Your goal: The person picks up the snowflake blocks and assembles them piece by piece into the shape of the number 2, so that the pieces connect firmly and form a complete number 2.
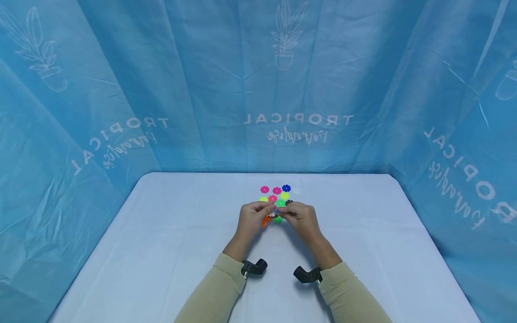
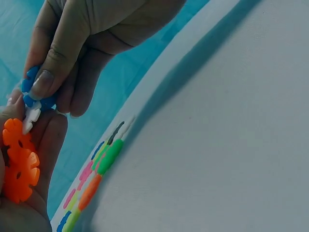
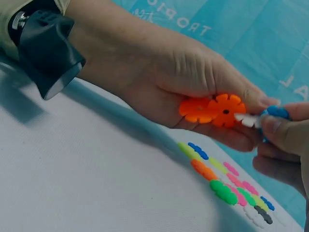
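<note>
Both hands meet in front of the body, over the loose pieces. My left hand (image 1: pixel 251 219) holds a short chain of notched, flower-shaped plastic discs: two orange discs (image 3: pixel 226 111) joined together, with a white disc (image 3: pixel 247 120) at the end. Between thumb and fingers, my right hand (image 1: pixel 302 217) pinches a blue disc (image 2: pixel 30 79) right at the edge of the white one. In the left wrist view the orange discs (image 2: pixel 20 176) lie along the left fingers. Fingertips hide part of the blue disc.
Several loose flower discs lie flat on the white table (image 1: pixel 161 251), among them a green disc (image 3: pixel 223 192), an orange disc (image 3: pixel 204 170), a pink disc (image 1: pixel 264 189) and a dark blue disc (image 1: pixel 286 188). A blue printed curtain (image 1: pixel 202 89) surrounds the table's back and sides.
</note>
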Available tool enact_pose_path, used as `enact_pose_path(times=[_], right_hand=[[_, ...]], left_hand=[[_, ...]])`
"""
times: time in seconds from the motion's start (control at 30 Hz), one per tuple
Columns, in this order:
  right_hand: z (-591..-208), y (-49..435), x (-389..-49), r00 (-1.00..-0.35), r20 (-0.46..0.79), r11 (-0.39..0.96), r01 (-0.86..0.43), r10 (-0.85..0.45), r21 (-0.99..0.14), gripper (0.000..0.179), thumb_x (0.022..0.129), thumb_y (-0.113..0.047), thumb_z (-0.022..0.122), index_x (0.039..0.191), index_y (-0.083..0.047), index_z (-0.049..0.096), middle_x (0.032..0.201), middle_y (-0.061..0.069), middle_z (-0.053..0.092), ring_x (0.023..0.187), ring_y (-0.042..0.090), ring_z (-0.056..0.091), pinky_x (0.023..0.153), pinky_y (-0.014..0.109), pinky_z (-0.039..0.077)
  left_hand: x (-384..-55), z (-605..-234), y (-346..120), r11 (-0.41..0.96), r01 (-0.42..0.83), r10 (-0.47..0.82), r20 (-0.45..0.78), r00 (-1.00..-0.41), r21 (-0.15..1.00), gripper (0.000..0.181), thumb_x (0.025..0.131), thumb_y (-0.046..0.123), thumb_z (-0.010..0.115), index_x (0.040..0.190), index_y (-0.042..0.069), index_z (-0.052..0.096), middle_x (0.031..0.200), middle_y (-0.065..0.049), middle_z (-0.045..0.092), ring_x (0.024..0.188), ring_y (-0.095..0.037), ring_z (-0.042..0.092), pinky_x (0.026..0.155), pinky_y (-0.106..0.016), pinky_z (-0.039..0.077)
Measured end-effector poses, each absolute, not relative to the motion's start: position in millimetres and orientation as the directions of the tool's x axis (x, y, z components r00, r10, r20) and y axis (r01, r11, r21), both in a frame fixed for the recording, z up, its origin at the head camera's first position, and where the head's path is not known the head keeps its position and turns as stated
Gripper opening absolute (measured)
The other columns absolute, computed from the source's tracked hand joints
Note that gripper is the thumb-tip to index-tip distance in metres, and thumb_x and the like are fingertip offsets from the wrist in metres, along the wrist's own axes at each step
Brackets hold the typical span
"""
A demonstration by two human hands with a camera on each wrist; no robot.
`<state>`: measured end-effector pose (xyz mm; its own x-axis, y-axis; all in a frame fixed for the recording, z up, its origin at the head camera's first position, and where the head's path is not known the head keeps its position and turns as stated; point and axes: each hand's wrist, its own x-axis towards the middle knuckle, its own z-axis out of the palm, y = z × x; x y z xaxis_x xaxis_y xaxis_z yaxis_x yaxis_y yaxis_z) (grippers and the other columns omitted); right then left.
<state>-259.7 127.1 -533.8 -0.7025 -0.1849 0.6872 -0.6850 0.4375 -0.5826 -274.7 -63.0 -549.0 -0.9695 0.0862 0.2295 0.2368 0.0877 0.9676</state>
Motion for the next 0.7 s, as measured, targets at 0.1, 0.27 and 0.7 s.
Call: enact_pose_path(times=[0.1,0.27,0.7], right_hand=[[-534.8,127.4,-260.3,-0.702,0.688,0.394,-0.694,-0.182,-0.603,0.02,0.079,0.009,0.089,0.096,-0.001,0.084,0.087,0.004,0.078,0.076,0.016,0.073,0.071,0.024,0.06],[-535.4,129.8,-261.5,-0.694,0.7,0.364,-0.704,-0.17,-0.61,0.02,0.079,0.009,0.088,0.096,-0.001,0.084,0.087,0.003,0.078,0.077,0.018,0.072,0.072,0.022,0.059],[-540.1,137.5,-263.2,-0.635,0.755,0.328,-0.756,-0.162,-0.566,0.023,0.078,0.013,0.087,0.096,-0.001,0.084,0.088,0.004,0.078,0.08,0.024,0.075,0.077,0.025,0.06]], left_hand=[[-275.4,-549.6,-64.1,0.101,0.269,0.085,0.261,-0.962,0.958,0.028,0.095,0.033,0.082,0.107,0.009,0.084,0.096,0.0,0.078,0.088,-0.022,0.071,0.075,-0.032,0.062],[-276.9,-551.0,-65.0,0.127,0.327,0.112,0.314,-0.943,0.936,0.033,0.099,0.037,0.077,0.11,0.007,0.083,0.097,0.001,0.076,0.085,-0.022,0.068,0.072,-0.029,0.061],[-276.4,-546.2,-73.3,0.056,0.351,0.21,0.333,-0.919,0.935,0.025,0.099,0.018,0.078,0.118,0.002,0.08,0.106,-0.004,0.078,0.094,-0.027,0.073,0.082,-0.031,0.061]])
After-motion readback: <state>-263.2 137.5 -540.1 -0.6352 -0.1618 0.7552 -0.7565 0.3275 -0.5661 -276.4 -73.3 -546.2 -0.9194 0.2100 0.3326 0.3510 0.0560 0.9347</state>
